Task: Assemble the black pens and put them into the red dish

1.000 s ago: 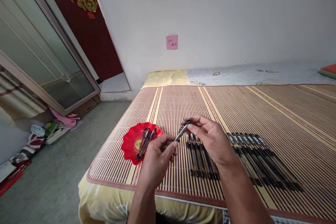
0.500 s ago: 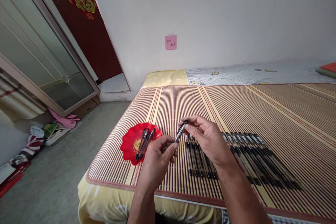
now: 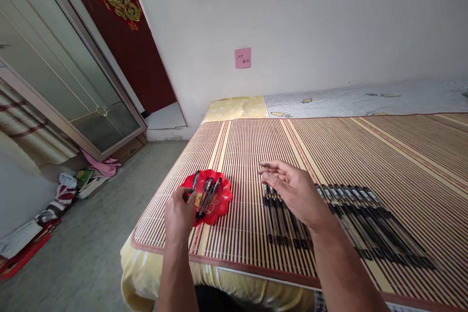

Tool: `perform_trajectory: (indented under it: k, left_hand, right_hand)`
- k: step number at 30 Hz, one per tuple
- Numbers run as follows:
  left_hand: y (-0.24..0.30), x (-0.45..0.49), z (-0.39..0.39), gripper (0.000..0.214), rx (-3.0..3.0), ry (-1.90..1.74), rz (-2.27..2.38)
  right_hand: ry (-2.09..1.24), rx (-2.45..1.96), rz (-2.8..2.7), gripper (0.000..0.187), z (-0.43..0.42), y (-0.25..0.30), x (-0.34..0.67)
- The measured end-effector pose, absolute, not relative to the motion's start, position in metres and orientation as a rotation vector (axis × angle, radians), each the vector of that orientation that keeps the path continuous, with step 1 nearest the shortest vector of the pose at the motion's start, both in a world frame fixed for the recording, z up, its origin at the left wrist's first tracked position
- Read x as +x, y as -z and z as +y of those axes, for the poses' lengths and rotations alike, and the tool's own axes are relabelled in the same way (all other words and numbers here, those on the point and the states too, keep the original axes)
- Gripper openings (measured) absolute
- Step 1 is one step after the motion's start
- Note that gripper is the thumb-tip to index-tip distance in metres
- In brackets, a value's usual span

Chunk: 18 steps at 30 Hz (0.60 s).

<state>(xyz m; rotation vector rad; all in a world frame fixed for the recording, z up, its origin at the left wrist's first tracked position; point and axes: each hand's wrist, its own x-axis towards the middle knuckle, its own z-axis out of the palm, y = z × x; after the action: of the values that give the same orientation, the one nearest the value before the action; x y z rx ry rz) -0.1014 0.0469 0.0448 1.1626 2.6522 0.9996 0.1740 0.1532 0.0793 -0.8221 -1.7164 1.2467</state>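
Observation:
My left hand (image 3: 180, 212) is at the left side of a red scalloped plate (image 3: 224, 204), its fingers closed on the lower part of a black-capped pen (image 3: 196, 180). The pen tilts over the plate's far left part; its lower end is hidden by my fingers. Several similar black pens (image 3: 209, 197) lie together in the plate, slanting. My right hand (image 3: 288, 187) hovers with thumb and fingers slightly apart, holding nothing. Beneath and beside it, clear-barrelled pens with black caps (image 3: 274, 219) lie in a row on the mat, partly covered by my hand and forearm.
More pens (image 3: 376, 224) form a row further right. A striped bamboo mat (image 3: 252, 151) covers the bed, with yellow cloth (image 3: 146, 273) hanging at the front edge. A pink note (image 3: 243, 58) is on the white wall. Folded items (image 3: 66, 195) lie on the floor at left.
My left hand has carried the pen left from between both hands to the plate. My right hand has let go of it and stays above the mat. The view has shifted slightly.

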Motion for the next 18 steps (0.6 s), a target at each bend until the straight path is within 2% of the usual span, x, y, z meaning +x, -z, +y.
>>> perform_trajectory:
  k: [10,18]
  left_hand:
    - [-0.024,-0.088,0.064,0.017,1.327,-0.657,2.697]
    - [-0.024,-0.087,0.062,0.012,1.355,-0.432,2.694]
  right_hand:
    - [-1.213,-0.833,-1.788,0.033,0.150,-0.082,0.171]
    - [-1.229,-0.804,-1.820,0.035,0.149,-0.084,0.171]
